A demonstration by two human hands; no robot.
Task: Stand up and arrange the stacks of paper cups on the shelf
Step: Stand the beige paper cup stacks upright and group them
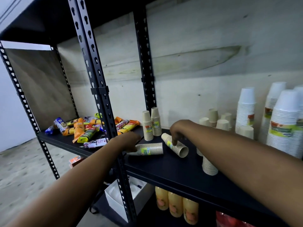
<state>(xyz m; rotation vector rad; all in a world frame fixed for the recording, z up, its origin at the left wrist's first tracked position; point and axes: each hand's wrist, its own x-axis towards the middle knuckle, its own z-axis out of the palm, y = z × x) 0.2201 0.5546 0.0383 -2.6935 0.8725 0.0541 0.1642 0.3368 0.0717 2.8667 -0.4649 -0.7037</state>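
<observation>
- The left hand (129, 142) reaches in just right of the front post (105, 95). Its fingers are curled round the closed end of a lying cup stack (150, 149), which rests on its side on the black shelf board (172, 171).
- Further right of the post, the right hand (177, 131) comes down from above. Its fingertips are clamped on a second lying stack (174, 145), which is angled with its open mouth toward the shelf's front edge.
- Two tan stacks standing upright (151, 125), mouths down, sit right of the post and behind both lying stacks. They are close enough to crowd the hands.
- Far right of the post, more tan cup stacks (213, 117) stand near the wall. One short tan stack (209, 167) stands by the front edge, partly hidden by the right forearm.
- Tall white cup stacks (246, 110) with printed wrappers stand at the far right.
- A heap of snack packets (85, 128) lies on the board on both sides of the post, mostly to its left.
- Below the board and right of the post are yellow juice bottles (176, 205). A white box (121, 197) sits at the post's foot.
- A pale, stained wall (196, 63) backs the shelf. Left of the post is speckled grey floor (24, 163).
</observation>
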